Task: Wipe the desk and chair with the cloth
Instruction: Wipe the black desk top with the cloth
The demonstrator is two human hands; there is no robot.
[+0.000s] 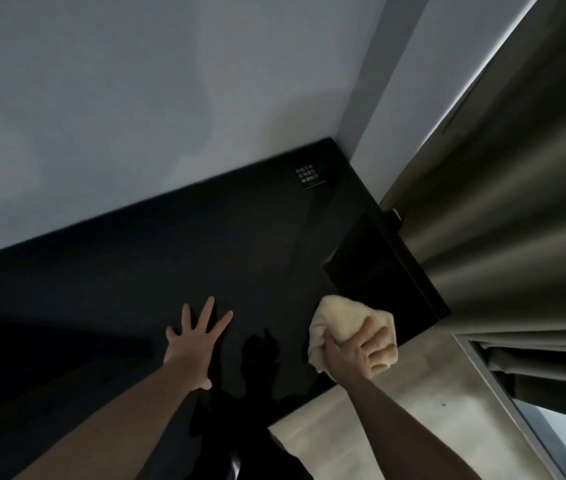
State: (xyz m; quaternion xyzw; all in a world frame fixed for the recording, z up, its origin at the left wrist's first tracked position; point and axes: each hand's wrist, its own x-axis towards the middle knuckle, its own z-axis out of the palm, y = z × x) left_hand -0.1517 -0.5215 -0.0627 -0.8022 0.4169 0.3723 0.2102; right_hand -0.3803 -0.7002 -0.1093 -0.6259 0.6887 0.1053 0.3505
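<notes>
A black desk [205,244] runs along the wall into the corner. My left hand [193,344] lies flat on its top near the front, fingers spread and straight. A cream cloth [340,315] is bunched up at the desk's right front edge, and my right hand [357,351] grips it from below with curled fingers. The cloth touches the desk surface beside a dark flat device. No chair is in view.
A small black sign with white text [308,175] stands near the desk's back corner. A dark flat device [378,265] lies along the right end. Grey curtains [516,202] hang at the right, close to the desk. Pale floor [395,410] shows below.
</notes>
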